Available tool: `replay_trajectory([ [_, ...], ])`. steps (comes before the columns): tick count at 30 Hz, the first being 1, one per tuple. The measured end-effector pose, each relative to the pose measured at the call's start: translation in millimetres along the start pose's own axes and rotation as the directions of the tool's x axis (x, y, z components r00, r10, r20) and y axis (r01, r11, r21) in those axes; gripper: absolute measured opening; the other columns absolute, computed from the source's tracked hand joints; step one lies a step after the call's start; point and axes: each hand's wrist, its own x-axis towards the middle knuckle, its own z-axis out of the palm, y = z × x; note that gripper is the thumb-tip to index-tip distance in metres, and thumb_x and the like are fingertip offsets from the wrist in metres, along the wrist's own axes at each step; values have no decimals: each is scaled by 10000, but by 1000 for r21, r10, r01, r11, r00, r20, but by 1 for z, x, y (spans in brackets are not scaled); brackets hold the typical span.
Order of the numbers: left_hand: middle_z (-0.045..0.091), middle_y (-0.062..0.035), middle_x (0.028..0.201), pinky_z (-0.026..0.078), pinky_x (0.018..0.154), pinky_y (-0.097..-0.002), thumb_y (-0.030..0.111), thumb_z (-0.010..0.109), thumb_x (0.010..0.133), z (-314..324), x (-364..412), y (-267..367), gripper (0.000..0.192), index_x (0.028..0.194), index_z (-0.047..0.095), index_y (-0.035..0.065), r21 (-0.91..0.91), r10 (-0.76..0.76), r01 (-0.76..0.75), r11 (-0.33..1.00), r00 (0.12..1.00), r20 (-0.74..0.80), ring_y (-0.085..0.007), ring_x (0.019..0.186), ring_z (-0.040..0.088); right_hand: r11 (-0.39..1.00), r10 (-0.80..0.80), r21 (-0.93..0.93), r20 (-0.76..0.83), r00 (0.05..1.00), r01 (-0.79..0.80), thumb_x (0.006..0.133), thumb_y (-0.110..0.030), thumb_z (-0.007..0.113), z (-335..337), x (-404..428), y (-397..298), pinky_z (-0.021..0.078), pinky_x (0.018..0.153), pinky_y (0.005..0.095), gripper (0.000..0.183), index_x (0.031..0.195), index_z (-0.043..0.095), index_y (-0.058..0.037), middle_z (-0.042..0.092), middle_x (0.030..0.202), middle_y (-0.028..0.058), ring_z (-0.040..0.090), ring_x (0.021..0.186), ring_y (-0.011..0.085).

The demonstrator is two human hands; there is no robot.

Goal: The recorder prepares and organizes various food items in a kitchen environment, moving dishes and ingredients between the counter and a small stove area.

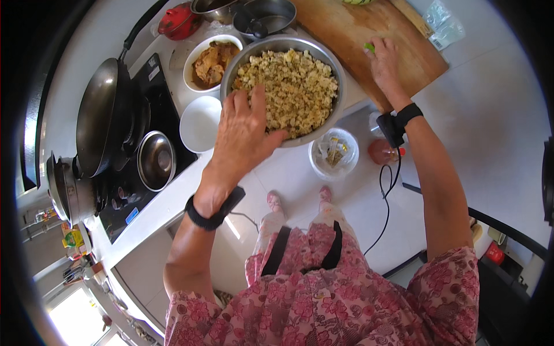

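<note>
My left hand is over the near left edge of a large stainless steel bowl, its fingers apart above the food. The bowl is filled with a crumbly, yellowish chopped mixture. Whether the fingertips touch the mixture or the rim, I cannot tell. To the right, my right hand pinches a small bright green piece, probably vegetable, over a wooden cutting board. Left of the steel bowl stand a white bowl of cooked meat in brown sauce and a plain white bowl.
A black wok and a small steel bowl rest on the black cooktop. A red lidded pot and a dark pan stand behind. A plastic-lined bin and a red-capped bottle are below the counter. A cable hangs from my right wrist.
</note>
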Motion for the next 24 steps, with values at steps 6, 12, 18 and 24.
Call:
replay_trajectory([
  [6,418,-293,1211,350,995,-496,269,776,630,7,23,4,877,1344,359,-24,150,-61,36,988,984,167,-464,1141,406,1000,-7,12,37,999,7,806,-76,652,-6,0,-6,382,790,427,191,984,586,-89,534,918,143,478,893,349],
  [12,430,-338,1102,490,753,-593,68,651,613,24,41,-1,670,1222,396,-43,130,102,-121,984,984,145,-532,971,477,1000,-9,-10,17,1000,9,827,-116,649,-1,4,1,406,743,422,173,986,586,-99,527,915,131,487,875,347],
  [18,428,-324,1056,428,813,-585,-15,606,599,25,59,0,561,1133,434,-24,178,-16,-44,983,946,323,-521,934,455,996,-82,-25,2,997,82,816,-110,663,-1,6,3,413,746,422,183,984,590,-101,539,923,135,490,880,350],
  [24,462,-345,963,524,658,-513,-45,592,669,40,66,-17,338,992,493,-63,256,110,-140,956,986,126,-516,875,512,1000,1,3,21,1000,-1,812,-63,636,-1,4,-3,392,801,442,209,1013,589,-94,514,979,161,452,917,360],
])
